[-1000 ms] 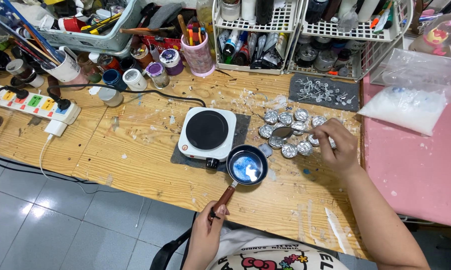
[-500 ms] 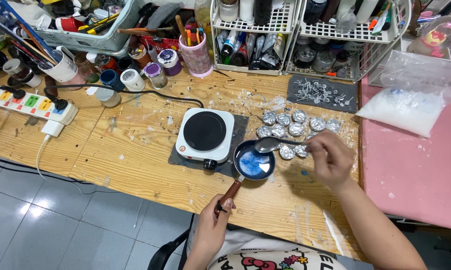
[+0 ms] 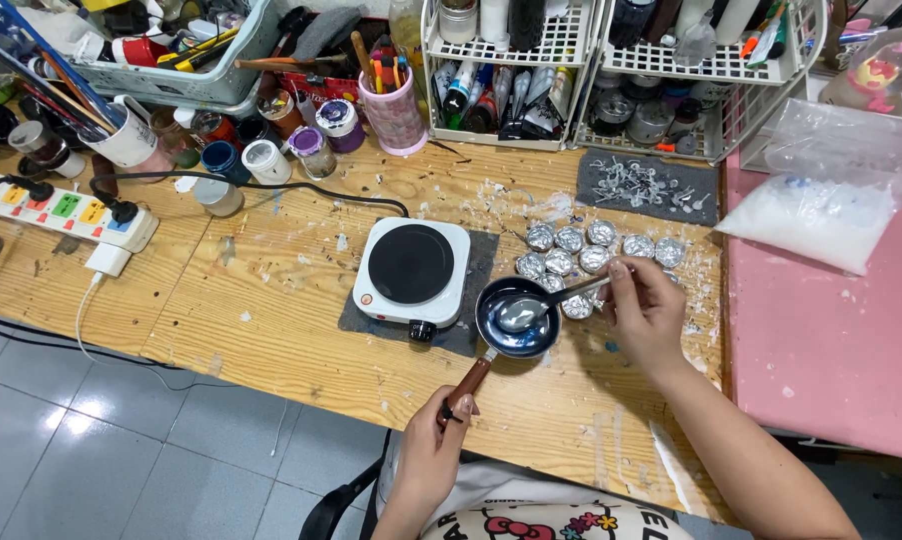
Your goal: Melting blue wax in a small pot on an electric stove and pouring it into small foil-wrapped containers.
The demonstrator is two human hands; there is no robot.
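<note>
My left hand (image 3: 439,440) grips the wooden handle of a small dark pan (image 3: 516,316) holding blue liquid, just right of a white electric hot plate (image 3: 412,267). My right hand (image 3: 643,312) holds a metal spoon (image 3: 537,305) whose bowl dips into the pan. Several small foil cups (image 3: 596,246) are clustered on the wooden table (image 3: 271,290), just behind the pan and my right hand.
A power strip (image 3: 66,212) with plugged cables lies at the left. Paint jars, a pink pen cup (image 3: 394,110) and white wire racks (image 3: 611,70) line the back. A grey mat with metal wick tabs (image 3: 647,185) and a bag of white flakes (image 3: 816,215) on a pink surface lie right.
The spoon came from above the foil cups leftward and down into the pan. The pan shifted slightly right, toward the cups.
</note>
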